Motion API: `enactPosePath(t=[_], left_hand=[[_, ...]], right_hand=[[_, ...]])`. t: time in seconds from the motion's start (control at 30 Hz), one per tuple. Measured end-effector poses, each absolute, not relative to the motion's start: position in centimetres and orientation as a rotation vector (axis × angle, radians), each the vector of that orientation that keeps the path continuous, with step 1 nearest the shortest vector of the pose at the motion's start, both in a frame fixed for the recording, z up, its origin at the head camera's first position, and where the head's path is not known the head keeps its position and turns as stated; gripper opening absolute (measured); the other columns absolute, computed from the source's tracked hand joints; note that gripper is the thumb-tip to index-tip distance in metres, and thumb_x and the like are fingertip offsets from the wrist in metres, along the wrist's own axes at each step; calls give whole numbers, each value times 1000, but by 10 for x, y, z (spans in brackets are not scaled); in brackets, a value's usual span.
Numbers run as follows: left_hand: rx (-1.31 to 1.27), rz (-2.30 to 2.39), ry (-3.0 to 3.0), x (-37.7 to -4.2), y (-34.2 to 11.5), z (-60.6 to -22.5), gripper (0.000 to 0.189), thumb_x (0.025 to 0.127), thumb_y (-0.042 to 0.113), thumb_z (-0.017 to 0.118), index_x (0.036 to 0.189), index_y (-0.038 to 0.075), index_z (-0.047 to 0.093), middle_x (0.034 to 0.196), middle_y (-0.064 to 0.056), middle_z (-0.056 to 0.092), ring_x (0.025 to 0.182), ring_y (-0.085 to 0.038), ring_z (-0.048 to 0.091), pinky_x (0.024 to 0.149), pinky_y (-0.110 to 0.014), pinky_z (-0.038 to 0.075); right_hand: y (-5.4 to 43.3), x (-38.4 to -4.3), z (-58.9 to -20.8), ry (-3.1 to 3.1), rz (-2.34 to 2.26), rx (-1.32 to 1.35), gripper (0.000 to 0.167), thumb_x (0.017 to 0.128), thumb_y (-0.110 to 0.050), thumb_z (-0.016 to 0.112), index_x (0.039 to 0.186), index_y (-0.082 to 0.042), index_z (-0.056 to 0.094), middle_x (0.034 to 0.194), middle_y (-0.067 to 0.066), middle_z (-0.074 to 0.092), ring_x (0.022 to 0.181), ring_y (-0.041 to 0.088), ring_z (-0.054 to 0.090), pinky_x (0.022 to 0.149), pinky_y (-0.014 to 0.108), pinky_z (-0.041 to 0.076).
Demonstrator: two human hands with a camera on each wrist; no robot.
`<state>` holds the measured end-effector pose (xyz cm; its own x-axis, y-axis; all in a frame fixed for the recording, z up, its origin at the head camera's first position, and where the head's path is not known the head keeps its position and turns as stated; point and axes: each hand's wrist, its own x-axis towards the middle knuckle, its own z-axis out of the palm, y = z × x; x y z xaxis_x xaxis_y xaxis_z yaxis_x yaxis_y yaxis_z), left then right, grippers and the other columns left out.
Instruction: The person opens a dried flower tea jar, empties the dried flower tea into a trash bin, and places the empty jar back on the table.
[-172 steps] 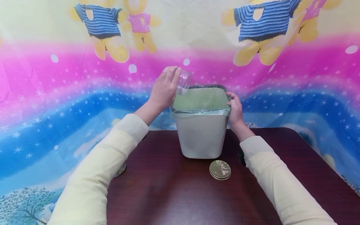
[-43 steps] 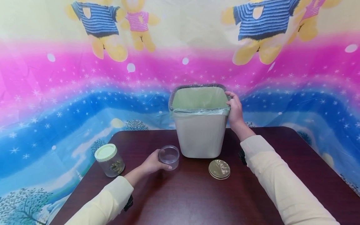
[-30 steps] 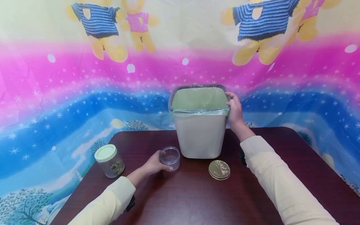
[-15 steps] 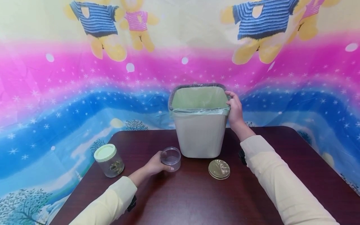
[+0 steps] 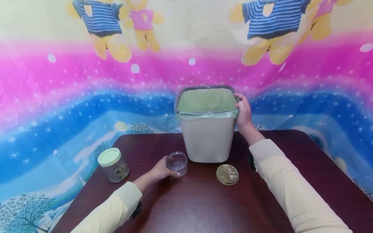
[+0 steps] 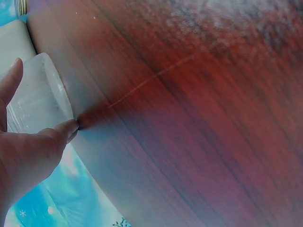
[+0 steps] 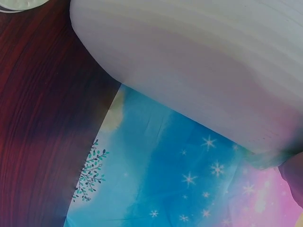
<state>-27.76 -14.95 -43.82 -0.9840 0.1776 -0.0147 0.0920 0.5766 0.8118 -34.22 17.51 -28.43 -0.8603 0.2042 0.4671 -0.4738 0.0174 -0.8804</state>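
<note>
In the head view my left hand (image 5: 161, 170) holds a clear, open plastic jar (image 5: 178, 165) by its side, thumb in front. The jar stands upright low at the table, left of the bin, and looks empty. The left wrist view shows the fingers around the same jar (image 6: 40, 92). My right hand (image 5: 244, 111) grips the right rim of a white trash bin (image 5: 208, 140) lined with a pale green bag (image 5: 208, 101). Only a sliver of that hand (image 7: 293, 179) enters the right wrist view, beside the bin wall (image 7: 180, 61).
A gold round lid (image 5: 227, 174) lies on the dark wood table (image 5: 186, 204) in front of the bin. At the left edge stands a clear jar with a pale green lid (image 5: 109, 157) and small brownish pieces inside. A printed cloth (image 5: 186, 48) hangs behind the table.
From a tilt over the bin, the left hand has brought the clear jar down upright to the table, then slid slightly right. The right hand has kept its grip on the rim.
</note>
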Motion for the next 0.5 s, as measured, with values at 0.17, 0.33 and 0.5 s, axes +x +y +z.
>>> enactPosePath(t=[0.17,0.33,0.5], left_hand=[[220,1378,2701,-277,-150,-438,86,66,13,90,134,-9,43,131,-24,53,121,-37,51,100,-50,41],[240,1404,2685,-277,-151,-438,85,65,12,91,134,-7,44,130,-22,54,120,-35,51,100,-50,41],[292,1411,2673,-277,-152,-437,85,65,11,91,134,-7,45,126,-21,56,115,-33,54,98,-50,42]], right_hand=[[175,-342,-284,-1835,1885,269,52,87,-9,29,135,6,43,150,9,36,136,24,29,102,43,25],[174,-343,-283,-1825,1898,272,51,87,-8,30,134,4,45,148,9,37,132,28,32,100,42,27],[174,-344,-283,-1817,1896,269,50,87,-6,29,133,5,45,148,11,38,132,29,32,99,42,28]])
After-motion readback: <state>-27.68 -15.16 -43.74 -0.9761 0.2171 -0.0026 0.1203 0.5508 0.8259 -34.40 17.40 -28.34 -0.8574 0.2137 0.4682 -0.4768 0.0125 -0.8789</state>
